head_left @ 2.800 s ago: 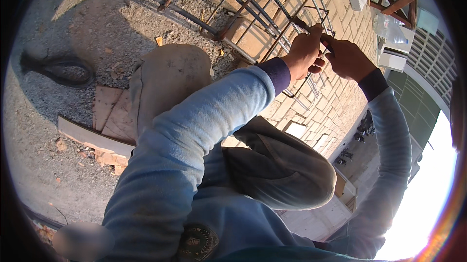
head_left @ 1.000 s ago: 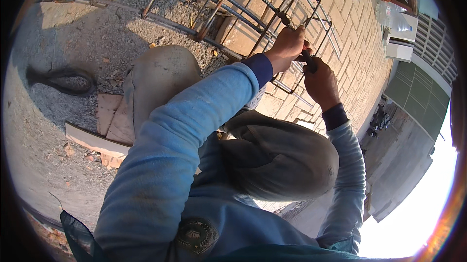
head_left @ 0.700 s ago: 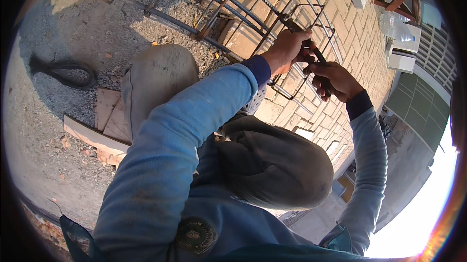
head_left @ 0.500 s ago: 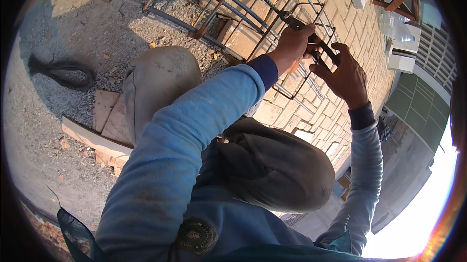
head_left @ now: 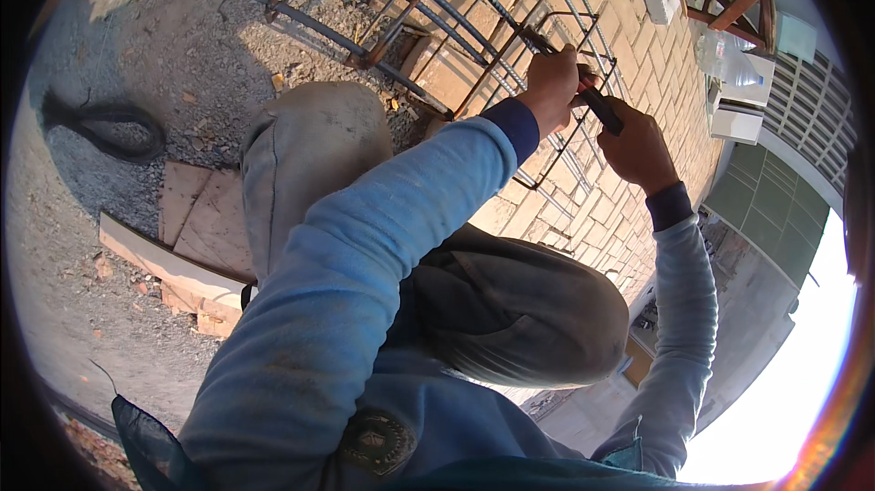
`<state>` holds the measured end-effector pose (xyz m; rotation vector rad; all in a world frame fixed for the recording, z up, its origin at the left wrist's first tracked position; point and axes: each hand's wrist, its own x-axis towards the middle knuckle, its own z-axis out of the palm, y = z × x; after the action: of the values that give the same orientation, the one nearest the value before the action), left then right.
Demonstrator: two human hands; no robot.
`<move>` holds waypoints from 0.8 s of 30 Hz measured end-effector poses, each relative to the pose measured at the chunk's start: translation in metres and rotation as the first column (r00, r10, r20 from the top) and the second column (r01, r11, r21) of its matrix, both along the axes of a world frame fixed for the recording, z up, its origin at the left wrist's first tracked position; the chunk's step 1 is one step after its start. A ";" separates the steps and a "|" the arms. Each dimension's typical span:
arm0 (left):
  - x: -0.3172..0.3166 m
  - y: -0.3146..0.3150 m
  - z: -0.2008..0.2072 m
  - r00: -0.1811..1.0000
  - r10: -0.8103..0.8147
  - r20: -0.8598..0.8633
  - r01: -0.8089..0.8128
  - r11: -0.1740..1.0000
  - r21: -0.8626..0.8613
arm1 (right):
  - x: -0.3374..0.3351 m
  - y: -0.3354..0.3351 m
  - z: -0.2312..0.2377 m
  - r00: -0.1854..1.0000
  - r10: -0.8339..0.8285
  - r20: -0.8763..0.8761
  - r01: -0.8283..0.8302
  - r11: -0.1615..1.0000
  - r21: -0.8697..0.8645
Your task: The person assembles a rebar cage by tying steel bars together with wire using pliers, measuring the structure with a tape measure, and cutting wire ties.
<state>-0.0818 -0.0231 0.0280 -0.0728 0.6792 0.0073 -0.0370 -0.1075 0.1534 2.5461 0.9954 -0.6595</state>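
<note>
A pair of dark pincers [head_left: 602, 112] slants across the bars of a steel rebar cage [head_left: 365, 61], its head against a ribbed bar. My left hand [head_left: 552, 88] is closed round the pincers just behind the head; whether its fingers also hold a wire is hidden. Lower right, my right hand [head_left: 641, 150] is wrapped round the handle ends. The cage has long ribbed bars with thin square stirrups around them, and runs from the upper left to beneath my hands.
Left of my knees a loop of black wire [head_left: 66, 115] lies on gravelly ground. Wooden boards [head_left: 214, 222] lie beside my left knee. Paving bricks [head_left: 629, 44] spread under and beyond the cage. Far right are a clear plastic bottle [head_left: 740, 67] and a brown wooden frame [head_left: 743, 3].
My right hand's fingers, spread around the pincers' handles before, have closed on them. The handles have come together. My left hand keeps its grip, and the view has shifted slightly.
</note>
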 end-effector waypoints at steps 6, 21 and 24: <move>-0.005 0.001 -0.006 0.998 -0.068 -0.013 0.069 0.996 0.050 | -0.013 -0.010 -0.026 0.943 0.179 0.280 -0.139 0.978 -0.156; -0.003 -0.010 -0.022 0.995 -0.065 0.082 0.059 0.995 0.074 | 0.016 -0.046 -0.066 0.944 0.127 0.304 -0.187 0.966 0.179; -0.003 -0.006 -0.020 0.991 -0.109 0.079 0.099 0.988 0.119 | 0.021 -0.050 -0.065 0.957 0.097 0.273 -0.141 0.979 0.147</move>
<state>-0.0849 -0.0296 0.0077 0.0726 0.5951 -0.0568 -0.0164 -0.1577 0.0883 2.5993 1.1370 -0.2011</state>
